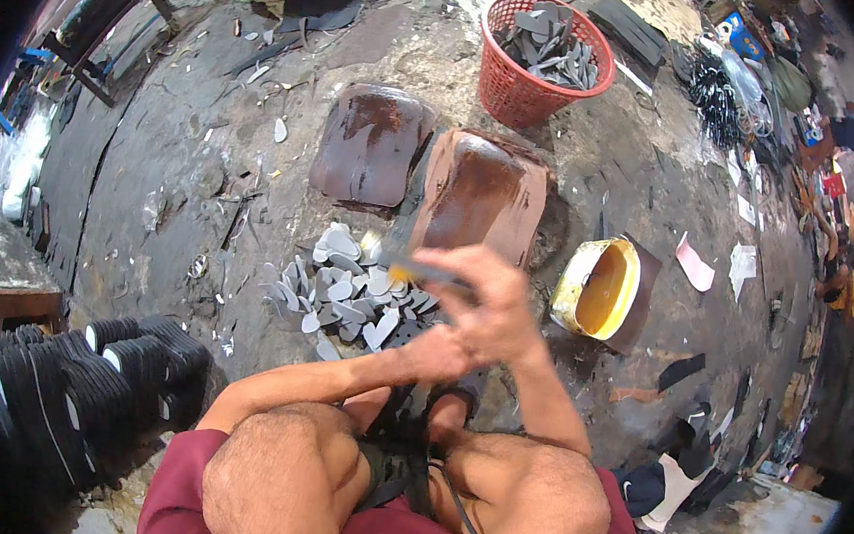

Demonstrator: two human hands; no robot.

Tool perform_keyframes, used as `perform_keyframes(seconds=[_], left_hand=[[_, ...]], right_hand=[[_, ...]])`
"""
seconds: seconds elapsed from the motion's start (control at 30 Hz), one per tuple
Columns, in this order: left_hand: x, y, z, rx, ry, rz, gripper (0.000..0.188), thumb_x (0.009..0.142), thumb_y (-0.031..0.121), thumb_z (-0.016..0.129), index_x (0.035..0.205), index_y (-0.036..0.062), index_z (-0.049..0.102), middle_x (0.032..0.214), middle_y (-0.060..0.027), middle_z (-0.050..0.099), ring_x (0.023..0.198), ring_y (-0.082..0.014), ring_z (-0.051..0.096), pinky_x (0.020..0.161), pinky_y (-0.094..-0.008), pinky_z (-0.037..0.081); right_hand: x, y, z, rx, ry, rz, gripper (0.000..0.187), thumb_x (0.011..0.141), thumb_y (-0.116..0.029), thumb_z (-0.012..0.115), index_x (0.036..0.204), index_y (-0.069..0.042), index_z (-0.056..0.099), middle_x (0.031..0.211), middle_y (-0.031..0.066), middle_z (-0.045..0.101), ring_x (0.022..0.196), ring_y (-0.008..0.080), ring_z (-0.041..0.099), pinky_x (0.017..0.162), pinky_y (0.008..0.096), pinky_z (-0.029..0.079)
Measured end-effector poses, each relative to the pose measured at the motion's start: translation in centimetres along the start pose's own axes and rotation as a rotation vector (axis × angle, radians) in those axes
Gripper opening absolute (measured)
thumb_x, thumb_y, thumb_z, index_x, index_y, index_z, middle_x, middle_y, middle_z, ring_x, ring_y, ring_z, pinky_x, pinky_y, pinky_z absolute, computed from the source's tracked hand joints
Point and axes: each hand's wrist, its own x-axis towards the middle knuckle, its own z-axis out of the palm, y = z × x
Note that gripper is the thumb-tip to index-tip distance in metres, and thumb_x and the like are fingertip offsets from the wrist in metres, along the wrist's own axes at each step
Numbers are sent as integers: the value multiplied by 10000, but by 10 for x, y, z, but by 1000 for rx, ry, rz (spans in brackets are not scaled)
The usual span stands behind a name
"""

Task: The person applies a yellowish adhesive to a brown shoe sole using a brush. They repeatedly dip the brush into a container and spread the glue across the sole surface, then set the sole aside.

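In front of my knees, my right hand [493, 297] is closed around a dark, narrow brush-like tool [437, 273] with yellow at its left end; motion smears it. Just below and touching it, my left hand [437, 355] is curled, and what its fingers hold, if anything, is hidden. To the left of both hands lies a loose heap of grey shoe-insert-shaped pieces [349, 306] on the floor. Beyond them are two brown-stained slabs [374, 142], the right slab [478, 191] being lighter at its edges. A cut-open container [571, 283] with amber liquid, likely glue, stands to the right.
A red plastic basket [517, 83] of dark grey pieces stands at the far side. Stacks of black soles [77, 380] line the near left. Scraps, including a pink piece [693, 263], litter the right floor. Bundled black material [716, 94] lies far right.
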Motion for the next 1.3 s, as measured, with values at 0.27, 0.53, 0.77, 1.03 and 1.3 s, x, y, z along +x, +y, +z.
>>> perform_keyframes(seconds=[0.27,0.53,0.77,1.03,1.3], left_hand=[[32,-33,-57,101,196,-378,582,793,67,649,1370,48,581,1508,-124,536,710,-271,735,564,-382,589],[21,-36,-55,128,206,-379,548,817,60,630,1362,105,606,1496,-66,560,682,-242,736,540,-370,583],[33,-30,-72,101,148,-386,589,801,42,631,1383,122,600,1495,-30,562,706,-273,739,550,-397,586],[28,-36,-63,74,208,-393,650,768,20,643,1405,128,580,1512,-51,542,709,-294,727,588,-400,586],[21,-39,-74,48,144,-395,655,791,21,625,1434,120,545,1547,-50,500,796,-327,730,617,-430,591]], right_hand=[[79,148,-70,-356,-161,-188,486,704,-6,637,1104,-236,791,1157,69,748,1044,276,712,888,383,573],[145,183,-58,-485,-485,-66,476,625,6,663,989,-264,810,1103,39,755,1139,255,641,1052,421,449],[64,198,-142,-532,-402,518,510,793,-138,684,1287,-267,684,1173,96,740,1157,330,669,945,476,537],[13,82,-106,-508,-325,558,445,832,-218,679,1275,-248,666,1055,144,744,1023,387,692,878,510,545],[-34,114,-85,-551,-42,615,485,858,-300,648,1327,-176,629,1004,215,740,958,425,705,834,546,547]])
